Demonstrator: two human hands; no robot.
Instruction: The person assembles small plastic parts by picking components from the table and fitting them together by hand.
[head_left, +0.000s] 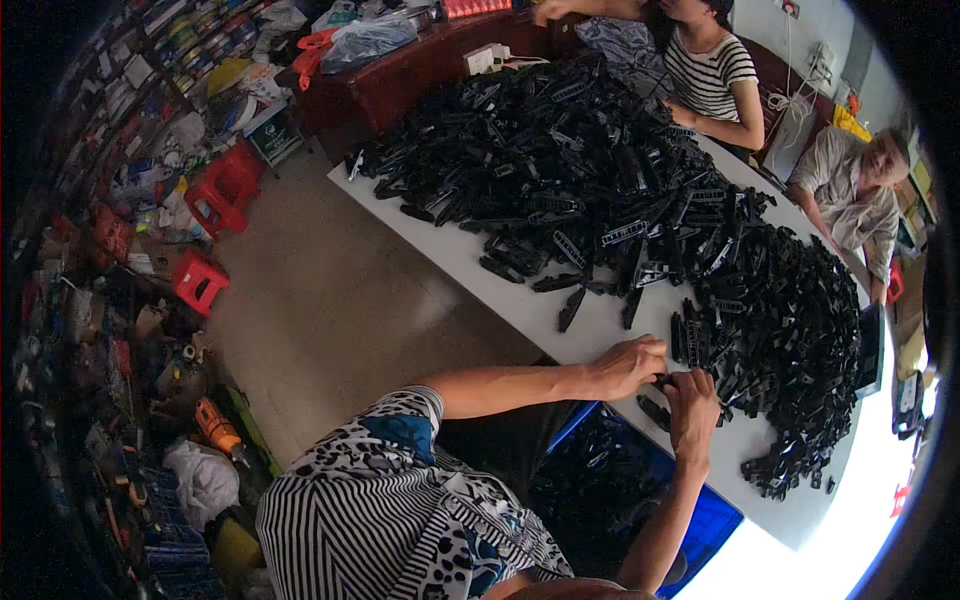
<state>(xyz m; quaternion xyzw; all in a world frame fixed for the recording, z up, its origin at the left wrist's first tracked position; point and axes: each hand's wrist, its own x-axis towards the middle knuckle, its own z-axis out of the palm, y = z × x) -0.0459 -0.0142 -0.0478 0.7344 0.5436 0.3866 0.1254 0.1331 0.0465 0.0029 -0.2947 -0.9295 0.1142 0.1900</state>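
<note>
My left hand (628,368) is closed, its fingertips pinched at the table's near edge. My right hand (692,408) is closed beside it, fingers bent down. Between the two sets of fingertips shows a small dark bit of a black plastic part (661,381), mostly covered by the fingers. Another slim black part (653,412) lies by the right hand at the table edge. Just beyond the hands, several long ribbed black parts (692,338) lie side by side. A large heap of similar black plastic parts (560,170) covers much of the white table (430,235).
Below the table edge, a blue crate (722,515) holds more black parts. Smaller black pieces (800,390) are heaped to the right. Two people, one in a striped shirt (712,75) and one in a beige shirt (850,190), sit across. Red stools (200,282) and an orange drill (218,428) are left.
</note>
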